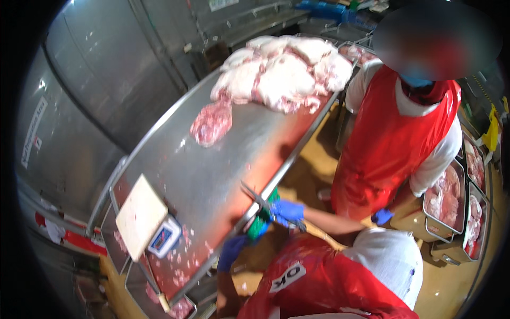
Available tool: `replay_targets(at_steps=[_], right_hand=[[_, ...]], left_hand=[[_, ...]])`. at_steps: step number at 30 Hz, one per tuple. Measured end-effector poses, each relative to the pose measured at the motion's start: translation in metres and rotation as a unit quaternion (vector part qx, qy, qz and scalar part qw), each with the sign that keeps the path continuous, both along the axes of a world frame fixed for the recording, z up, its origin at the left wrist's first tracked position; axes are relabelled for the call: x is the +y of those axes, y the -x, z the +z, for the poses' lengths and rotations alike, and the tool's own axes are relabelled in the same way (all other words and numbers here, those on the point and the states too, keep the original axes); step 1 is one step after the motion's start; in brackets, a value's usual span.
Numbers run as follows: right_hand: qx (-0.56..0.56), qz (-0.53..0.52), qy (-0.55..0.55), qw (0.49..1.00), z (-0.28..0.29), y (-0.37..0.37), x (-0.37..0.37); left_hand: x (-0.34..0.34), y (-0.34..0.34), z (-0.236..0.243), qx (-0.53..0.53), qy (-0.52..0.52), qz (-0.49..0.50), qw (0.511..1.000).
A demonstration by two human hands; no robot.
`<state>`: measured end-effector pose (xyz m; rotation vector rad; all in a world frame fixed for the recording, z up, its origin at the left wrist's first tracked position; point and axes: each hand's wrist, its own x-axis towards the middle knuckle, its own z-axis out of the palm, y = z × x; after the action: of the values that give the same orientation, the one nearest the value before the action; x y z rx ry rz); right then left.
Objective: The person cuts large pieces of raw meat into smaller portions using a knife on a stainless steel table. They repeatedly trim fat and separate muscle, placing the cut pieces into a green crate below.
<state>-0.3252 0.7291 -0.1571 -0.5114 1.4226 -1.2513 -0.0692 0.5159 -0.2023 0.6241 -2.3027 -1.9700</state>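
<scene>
Over the near edge of the steel table (204, 173), my blue-gloved right hand (288, 211) is closed around a long, narrow metal tool (256, 195). Its dark, pointed end lies over the tabletop; whether it is a knife blade or a steel, I cannot tell. Just below it, a green and blue item (258, 226) sits at the table edge, partly covered by the tool and my hand. My left hand (232, 252), also in a blue glove, is beside that item, lower along the edge. Its fingers are blurred and partly hidden.
Large pale cuts of meat (284, 74) are heaped at the table's far end, with one reddish piece (211, 124) nearer. A white board (141, 217) and a scale (164, 235) stand at left. A co-worker in a red apron (393, 143) stands at right beside meat-filled bins (445, 227).
</scene>
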Motion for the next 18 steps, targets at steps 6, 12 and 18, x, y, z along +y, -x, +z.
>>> replay_targets(at_steps=[6,12,18], right_hand=[[-0.010,-0.100,-0.051,0.994,-0.079,0.025,0.049],[-0.022,-0.147,-0.018,0.989,-0.070,0.072,0.043],[0.031,-0.210,-0.024,0.977,-0.068,0.108,0.041]], left_hand=[[-0.054,0.110,0.051,-0.038,0.071,0.011,0.997],[-0.078,0.234,0.112,-0.041,0.300,-0.073,0.950],[-0.073,0.333,0.146,0.010,0.270,-0.112,0.956]])
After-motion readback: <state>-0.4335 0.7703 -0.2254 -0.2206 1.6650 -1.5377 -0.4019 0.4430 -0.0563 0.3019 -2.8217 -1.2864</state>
